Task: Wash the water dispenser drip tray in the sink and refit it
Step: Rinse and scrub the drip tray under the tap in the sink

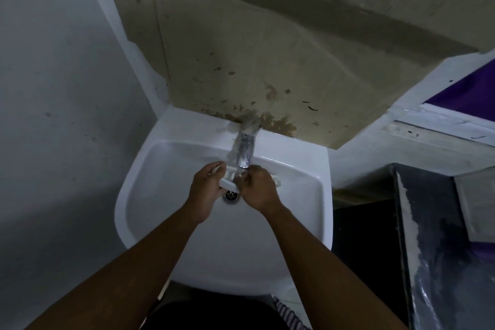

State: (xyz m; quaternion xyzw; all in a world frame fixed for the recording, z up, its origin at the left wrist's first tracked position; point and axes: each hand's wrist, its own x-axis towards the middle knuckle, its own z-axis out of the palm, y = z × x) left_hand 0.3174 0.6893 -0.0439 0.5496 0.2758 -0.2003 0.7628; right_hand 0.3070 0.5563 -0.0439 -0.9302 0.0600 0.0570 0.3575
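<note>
A small white drip tray (pixel 228 182) is held over the bowl of the white sink (pixel 160 163), right under the spout of the chrome tap (pixel 245 147). My left hand (pixel 206 190) grips the tray's left end, fingers curled around it. My right hand (pixel 257 187) is closed over the tray's right part; a white bit of the tray shows past its knuckles. Most of the tray is hidden by both hands. The drain (pixel 231 195) lies just below the tray. Whether water is running I cannot tell.
Stained brown cardboard (pixel 254 48) covers the wall behind the tap. A grey wall (pixel 53 88) stands close on the left. A dark glossy cabinet top (pixel 442 222) sits to the right of the sink, with a white window sill (pixel 442 126) beyond it.
</note>
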